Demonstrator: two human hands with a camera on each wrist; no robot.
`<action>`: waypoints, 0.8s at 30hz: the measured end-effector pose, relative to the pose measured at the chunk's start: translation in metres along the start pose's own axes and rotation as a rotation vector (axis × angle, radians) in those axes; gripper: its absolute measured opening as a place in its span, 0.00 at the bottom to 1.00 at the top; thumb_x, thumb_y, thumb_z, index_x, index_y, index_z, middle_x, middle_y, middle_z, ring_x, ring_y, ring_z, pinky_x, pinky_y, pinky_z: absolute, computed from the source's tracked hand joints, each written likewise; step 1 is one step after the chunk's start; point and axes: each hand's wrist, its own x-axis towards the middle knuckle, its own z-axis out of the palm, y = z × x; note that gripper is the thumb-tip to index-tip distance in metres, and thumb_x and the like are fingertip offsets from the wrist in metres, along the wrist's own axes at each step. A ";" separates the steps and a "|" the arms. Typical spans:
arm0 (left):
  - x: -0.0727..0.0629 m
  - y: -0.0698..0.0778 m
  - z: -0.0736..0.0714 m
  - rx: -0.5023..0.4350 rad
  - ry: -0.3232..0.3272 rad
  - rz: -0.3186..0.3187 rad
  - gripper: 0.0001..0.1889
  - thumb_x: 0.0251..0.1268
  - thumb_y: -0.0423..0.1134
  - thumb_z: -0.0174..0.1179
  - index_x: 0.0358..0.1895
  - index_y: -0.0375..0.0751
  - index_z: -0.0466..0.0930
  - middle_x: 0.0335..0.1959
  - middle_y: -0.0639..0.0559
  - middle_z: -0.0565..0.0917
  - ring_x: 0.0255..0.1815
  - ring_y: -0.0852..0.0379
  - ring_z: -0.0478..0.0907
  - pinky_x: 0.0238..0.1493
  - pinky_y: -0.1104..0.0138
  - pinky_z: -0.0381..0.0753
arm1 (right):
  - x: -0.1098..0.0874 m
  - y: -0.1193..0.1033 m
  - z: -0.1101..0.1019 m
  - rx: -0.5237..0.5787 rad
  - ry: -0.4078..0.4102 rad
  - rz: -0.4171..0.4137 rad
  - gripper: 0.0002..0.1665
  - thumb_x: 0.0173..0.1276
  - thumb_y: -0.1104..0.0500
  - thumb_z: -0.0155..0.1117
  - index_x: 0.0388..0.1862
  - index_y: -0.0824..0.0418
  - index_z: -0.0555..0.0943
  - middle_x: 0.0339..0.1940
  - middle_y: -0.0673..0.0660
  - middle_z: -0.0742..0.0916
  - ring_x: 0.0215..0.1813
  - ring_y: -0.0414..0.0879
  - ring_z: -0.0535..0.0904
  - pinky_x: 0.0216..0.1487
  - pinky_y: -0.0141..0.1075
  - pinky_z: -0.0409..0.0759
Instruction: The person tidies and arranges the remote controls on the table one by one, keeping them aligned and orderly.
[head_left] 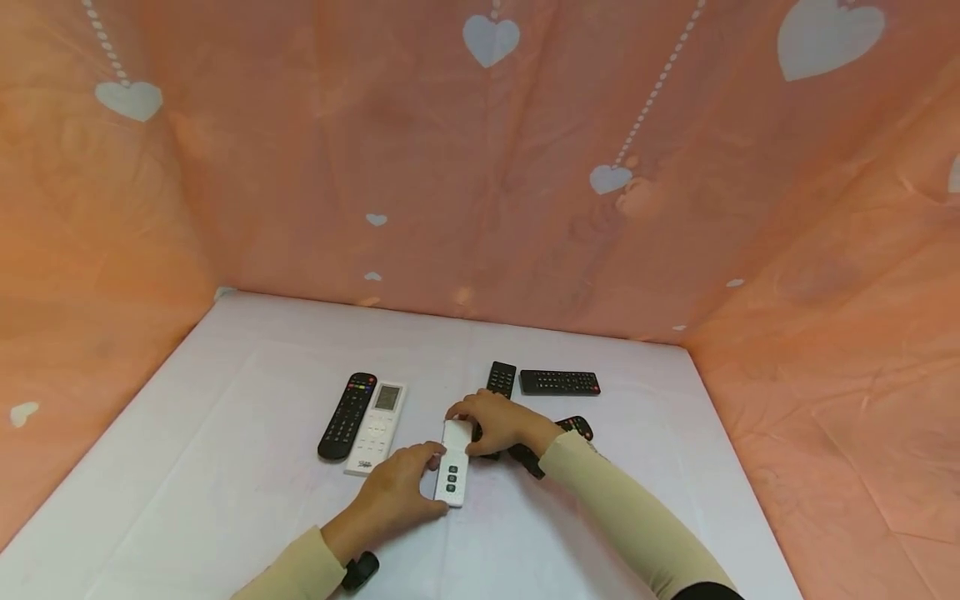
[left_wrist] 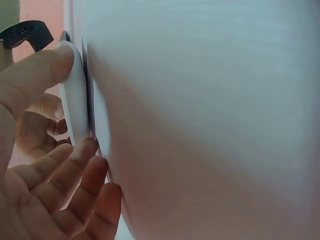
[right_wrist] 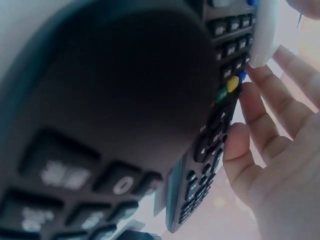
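A slim white remote control (head_left: pixel 452 482) with a few dark buttons lies on the white tabletop between both hands. My left hand (head_left: pixel 393 490) pinches its lower part, thumb at the near end and fingertips along the left edge. In the left wrist view, the left thumb presses one end of the white remote (left_wrist: pixel 76 100), with fingertips low against its side. At the far end, my right hand (head_left: pixel 497 421) grips it between thumb and fingers. Close beside that hand in the right wrist view is a large black remote (right_wrist: pixel 120 95), with the white remote (right_wrist: pixel 266 32) behind at the fingertips.
Left of the hands, a black remote (head_left: pixel 348 417) and a white remote with a screen (head_left: pixel 377 427) lie side by side. To the right are a black remote (head_left: pixel 501 378) partly under the right hand, one lying sideways (head_left: pixel 559 382), and another (head_left: pixel 576 427) beneath the right forearm.
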 end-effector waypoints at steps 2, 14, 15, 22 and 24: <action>0.000 0.000 0.000 -0.009 -0.004 0.004 0.38 0.34 0.50 0.78 0.56 0.45 0.76 0.39 0.59 0.82 0.38 0.62 0.73 0.38 0.64 0.75 | 0.000 -0.001 -0.001 -0.007 -0.003 -0.002 0.35 0.52 0.51 0.73 0.61 0.48 0.76 0.43 0.44 0.82 0.44 0.38 0.71 0.49 0.35 0.71; 0.001 0.002 0.000 -0.044 -0.031 0.008 0.32 0.37 0.49 0.78 0.51 0.46 0.79 0.39 0.59 0.82 0.37 0.62 0.74 0.37 0.67 0.74 | -0.004 -0.001 0.001 0.055 -0.011 -0.012 0.36 0.53 0.53 0.74 0.63 0.50 0.75 0.46 0.47 0.82 0.45 0.38 0.71 0.50 0.35 0.72; 0.001 0.003 -0.001 -0.046 -0.033 0.007 0.32 0.37 0.49 0.78 0.51 0.46 0.79 0.39 0.58 0.82 0.37 0.62 0.74 0.37 0.67 0.74 | -0.004 -0.001 0.001 0.061 -0.008 -0.013 0.36 0.53 0.53 0.74 0.63 0.51 0.75 0.46 0.47 0.82 0.46 0.38 0.71 0.50 0.35 0.72; -0.002 0.005 -0.003 -0.055 -0.023 0.006 0.29 0.39 0.49 0.76 0.50 0.46 0.79 0.37 0.60 0.79 0.36 0.62 0.73 0.35 0.68 0.72 | -0.007 0.000 0.002 0.144 0.009 -0.020 0.36 0.53 0.55 0.74 0.63 0.53 0.75 0.44 0.47 0.82 0.45 0.39 0.71 0.50 0.34 0.72; -0.003 0.005 -0.004 -0.053 -0.007 0.002 0.29 0.39 0.49 0.75 0.50 0.47 0.79 0.37 0.60 0.79 0.35 0.63 0.72 0.34 0.68 0.72 | -0.006 0.000 0.002 0.164 0.025 -0.032 0.36 0.53 0.56 0.74 0.63 0.53 0.75 0.43 0.48 0.82 0.45 0.39 0.71 0.49 0.34 0.71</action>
